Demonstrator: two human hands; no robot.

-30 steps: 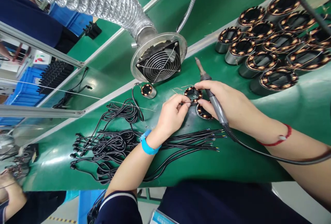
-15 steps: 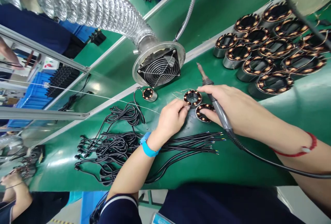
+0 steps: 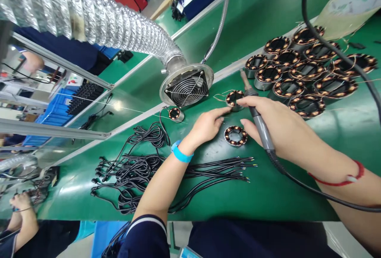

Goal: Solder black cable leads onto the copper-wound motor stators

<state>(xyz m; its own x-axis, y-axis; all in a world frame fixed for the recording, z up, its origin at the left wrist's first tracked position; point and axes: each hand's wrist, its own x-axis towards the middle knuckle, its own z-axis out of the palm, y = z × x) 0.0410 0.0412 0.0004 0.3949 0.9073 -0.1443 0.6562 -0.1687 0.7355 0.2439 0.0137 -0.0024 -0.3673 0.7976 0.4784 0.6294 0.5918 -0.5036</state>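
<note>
My right hand (image 3: 274, 125) is wrapped round a soldering iron (image 3: 262, 129), its tip pointing away from me. The index finger of that hand reaches the right side of a copper-wound motor stator (image 3: 234, 96) with loose wire ends. My left hand (image 3: 207, 128) has its index finger stretched to the near left edge of the same stator, with the thumb apart below. Closer to me a second stator (image 3: 235, 135) lies by itself on the green bench, near my right thumb. A small stator (image 3: 176, 114) stands to the left.
A round fume extractor fan (image 3: 187, 89) hangs on a foil duct (image 3: 125, 24) beyond my hands. Several larger stators (image 3: 306, 69) are grouped at the right. Bundled black cables (image 3: 139, 166) lie at the left. Another person's hands (image 3: 22, 201) work at far left.
The far stator has moved away from the near one, leaving a gap between them. My left fingers have gone from a pinch to a pointing finger. The soldering iron stays in my right hand.
</note>
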